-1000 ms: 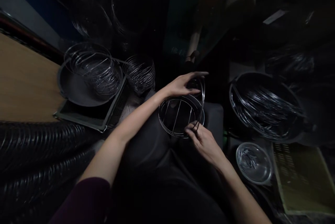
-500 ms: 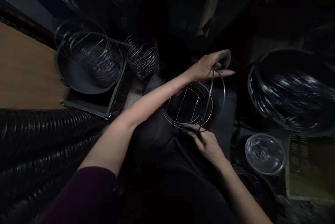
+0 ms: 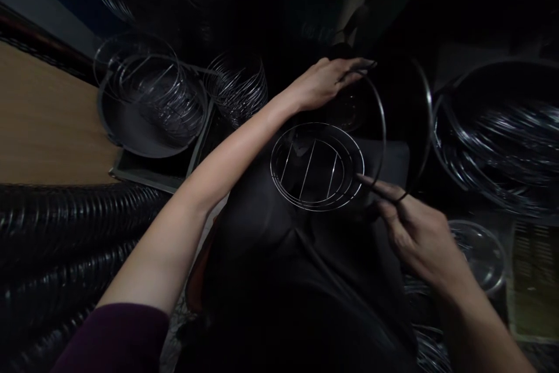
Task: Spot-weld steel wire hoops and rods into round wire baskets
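A round wire rack (image 3: 301, 172) with several crossbars lies on the dark cloth over my lap. Beyond it, my left hand (image 3: 334, 79) is closed, its fingers pinching the edge of a wire ring (image 3: 383, 120). My right hand (image 3: 413, 221) is closed too, to the right of the rack, with the lower part of wire between thumb and fingers. A second wire curve (image 3: 429, 105) arcs up from near that hand. Whether both curves belong to one ring is hard to tell in the dark.
At the left, a grey basin (image 3: 124, 128) of wire rings sits on a crate (image 3: 135, 169); a ring stack (image 3: 244, 91) stands beside it. At the right are a large ring-filled basin (image 3: 502, 152) and a clear bowl (image 3: 489, 262). Long ring rows (image 3: 56, 216) fill the lower left.
Both hands have moved off the rack, my left hand up and a little left, my right hand to the right and up. The held wire has shifted right, and the rack is more fully visible.
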Demonstrator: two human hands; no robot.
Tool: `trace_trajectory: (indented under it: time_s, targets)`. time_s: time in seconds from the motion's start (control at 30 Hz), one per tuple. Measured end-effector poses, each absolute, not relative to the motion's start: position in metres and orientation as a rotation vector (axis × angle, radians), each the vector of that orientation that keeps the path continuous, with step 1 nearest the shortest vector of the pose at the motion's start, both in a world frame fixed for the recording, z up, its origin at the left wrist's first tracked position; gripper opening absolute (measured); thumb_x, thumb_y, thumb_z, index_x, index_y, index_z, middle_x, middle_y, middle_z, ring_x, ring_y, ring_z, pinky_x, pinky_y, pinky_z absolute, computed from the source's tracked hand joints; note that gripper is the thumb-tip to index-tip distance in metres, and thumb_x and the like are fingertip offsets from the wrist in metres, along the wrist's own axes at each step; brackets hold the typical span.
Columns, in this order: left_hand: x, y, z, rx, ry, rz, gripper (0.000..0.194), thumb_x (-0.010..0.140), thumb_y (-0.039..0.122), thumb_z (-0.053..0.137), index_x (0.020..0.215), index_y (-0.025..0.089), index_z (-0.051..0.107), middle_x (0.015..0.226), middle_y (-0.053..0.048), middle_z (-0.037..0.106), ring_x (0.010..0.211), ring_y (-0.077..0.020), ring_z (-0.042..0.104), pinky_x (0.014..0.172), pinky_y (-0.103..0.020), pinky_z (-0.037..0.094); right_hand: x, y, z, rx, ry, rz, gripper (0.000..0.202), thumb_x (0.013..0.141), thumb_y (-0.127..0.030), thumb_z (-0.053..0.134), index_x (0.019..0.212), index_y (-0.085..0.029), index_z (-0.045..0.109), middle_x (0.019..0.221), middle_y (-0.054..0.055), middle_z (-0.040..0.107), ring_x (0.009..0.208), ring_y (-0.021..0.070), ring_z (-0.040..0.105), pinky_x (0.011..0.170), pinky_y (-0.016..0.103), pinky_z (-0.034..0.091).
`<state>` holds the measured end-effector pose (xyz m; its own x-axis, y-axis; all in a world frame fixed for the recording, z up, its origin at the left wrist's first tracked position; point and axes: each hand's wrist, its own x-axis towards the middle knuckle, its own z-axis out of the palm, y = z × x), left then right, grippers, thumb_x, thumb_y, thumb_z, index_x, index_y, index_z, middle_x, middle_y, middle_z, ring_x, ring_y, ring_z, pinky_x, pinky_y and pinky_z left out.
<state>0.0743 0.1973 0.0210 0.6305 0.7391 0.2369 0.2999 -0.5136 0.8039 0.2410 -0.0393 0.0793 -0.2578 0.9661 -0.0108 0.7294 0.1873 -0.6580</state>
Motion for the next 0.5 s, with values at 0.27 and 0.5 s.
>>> trace_trajectory:
  time_s: [0.27, 0.5]
  targets:
    - [0.057, 0.174, 0.046, 2.314, 0.753, 0.550, 0.049, 0.094, 0.032, 0.019, 0.128, 0.006, 0.042, 0.120, -0.006, 0.053, 0.122, -0.0242, 0.046, 0.098, -0.042, 0.036, 0.221, -0.055, 0.031, -1.490, -2.028, 1.039, 0.023, 0.091, -0.032, 0.044, 0.096, -0.021, 0.064, 0.092, 0.005, 0.068, 0.081, 0.0193, 0.065, 0.075, 0.032, 0.053]
    - [-0.006, 0.031, 0.013, 2.442, 0.825, 0.409, 0.059, 0.085, 0.043, 0.050, 0.138, 0.020, 0.035, 0.133, -0.012, 0.046, 0.127, -0.0274, 0.041, 0.105, -0.047, 0.033, 0.233, 0.015, 0.071, -1.749, -1.338, 0.917, 0.017, 0.080, -0.042, 0.061, 0.079, -0.024, 0.060, 0.070, 0.001, 0.059, 0.059, 0.0147, 0.055, 0.053, 0.027, 0.045]
